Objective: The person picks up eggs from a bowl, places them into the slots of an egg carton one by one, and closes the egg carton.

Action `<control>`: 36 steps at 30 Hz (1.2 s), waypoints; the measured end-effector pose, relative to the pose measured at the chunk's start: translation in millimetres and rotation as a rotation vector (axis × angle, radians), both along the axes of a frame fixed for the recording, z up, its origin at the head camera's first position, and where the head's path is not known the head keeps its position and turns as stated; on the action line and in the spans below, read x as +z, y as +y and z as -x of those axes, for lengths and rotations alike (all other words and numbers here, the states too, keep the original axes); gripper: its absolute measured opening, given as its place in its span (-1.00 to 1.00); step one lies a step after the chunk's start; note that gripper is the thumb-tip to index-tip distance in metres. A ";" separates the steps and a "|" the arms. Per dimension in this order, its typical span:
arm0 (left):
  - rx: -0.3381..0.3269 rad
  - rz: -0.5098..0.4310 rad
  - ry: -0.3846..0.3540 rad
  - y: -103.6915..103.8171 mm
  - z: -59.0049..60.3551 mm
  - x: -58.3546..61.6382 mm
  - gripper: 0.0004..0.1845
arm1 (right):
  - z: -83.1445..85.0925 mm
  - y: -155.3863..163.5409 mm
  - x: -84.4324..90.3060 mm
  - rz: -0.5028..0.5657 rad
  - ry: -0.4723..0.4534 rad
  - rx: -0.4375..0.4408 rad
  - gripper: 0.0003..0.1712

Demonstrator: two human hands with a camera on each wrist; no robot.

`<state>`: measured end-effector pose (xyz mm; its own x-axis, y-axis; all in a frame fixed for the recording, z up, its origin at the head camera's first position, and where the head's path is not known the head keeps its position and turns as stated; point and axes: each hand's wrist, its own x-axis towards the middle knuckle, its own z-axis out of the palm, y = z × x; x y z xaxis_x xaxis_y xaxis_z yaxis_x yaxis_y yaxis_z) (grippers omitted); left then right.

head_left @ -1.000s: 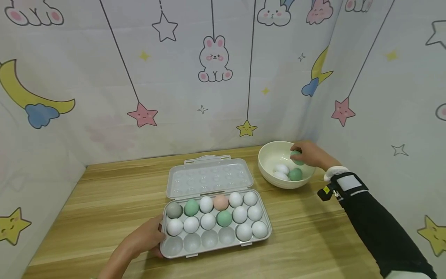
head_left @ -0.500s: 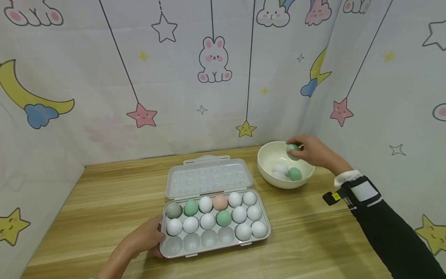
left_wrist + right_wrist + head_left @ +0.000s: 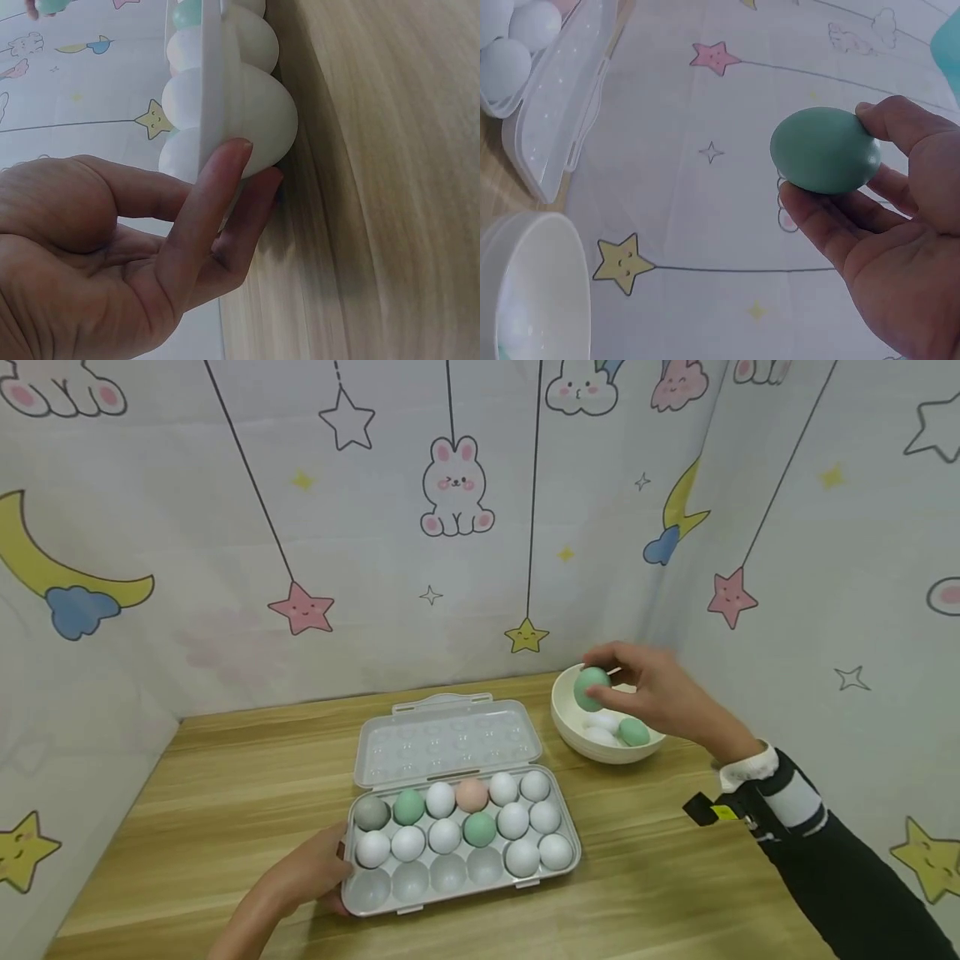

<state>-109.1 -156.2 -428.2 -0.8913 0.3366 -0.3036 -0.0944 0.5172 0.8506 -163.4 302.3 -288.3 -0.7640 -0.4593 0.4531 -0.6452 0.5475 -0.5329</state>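
My right hand (image 3: 637, 689) pinches a green egg (image 3: 591, 687) (image 3: 825, 150) in its fingertips, lifted above the left rim of the cream bowl (image 3: 564, 718). In the bowl lie another green egg (image 3: 634, 732) and two white eggs (image 3: 604, 723). An open clear egg tray (image 3: 461, 839) sits on the wooden table, holding white, green, grey and pink eggs, with the front row's left cups bare. My left hand (image 3: 318, 872) (image 3: 187, 225) grips the tray's front left corner, thumb on the rim and fingers under it.
The tray's lid (image 3: 447, 739) lies open flat behind it. Cartoon-printed cloth walls (image 3: 300, 527) close the table on the back, left and right. Bare wood (image 3: 225, 793) lies left of the tray and between tray and bowl.
My right hand has lifted the green egg out of the bowl and carried it up and to the left, over the bowl's rim. The left hand has stayed on the tray.
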 end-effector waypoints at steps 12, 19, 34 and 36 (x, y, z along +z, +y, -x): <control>0.000 0.000 0.001 -0.7 0.5 -2.2 -0.61 | -33.2 -50.6 -6.7 0.055 0.094 0.331 -0.57; -0.005 -0.007 -0.004 -1.2 0.2 -0.8 -0.61 | -47.3 -71.6 -18.7 0.036 0.126 0.360 -0.57; 0.002 0.002 -0.012 1.2 0.8 -1.8 -0.60 | -56.3 -103.0 -86.3 -0.101 -0.014 0.409 -0.60; -0.002 -0.002 -0.009 0.9 0.5 -1.7 -0.61 | -56.7 -105.2 -93.0 -0.108 -0.009 0.415 -0.61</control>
<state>-109.6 -155.3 -429.9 -0.8879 0.3387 -0.3114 -0.1016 0.5158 0.8506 -106.8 197.0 -381.3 -0.5082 -0.7731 0.3795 -0.8180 0.2955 -0.4935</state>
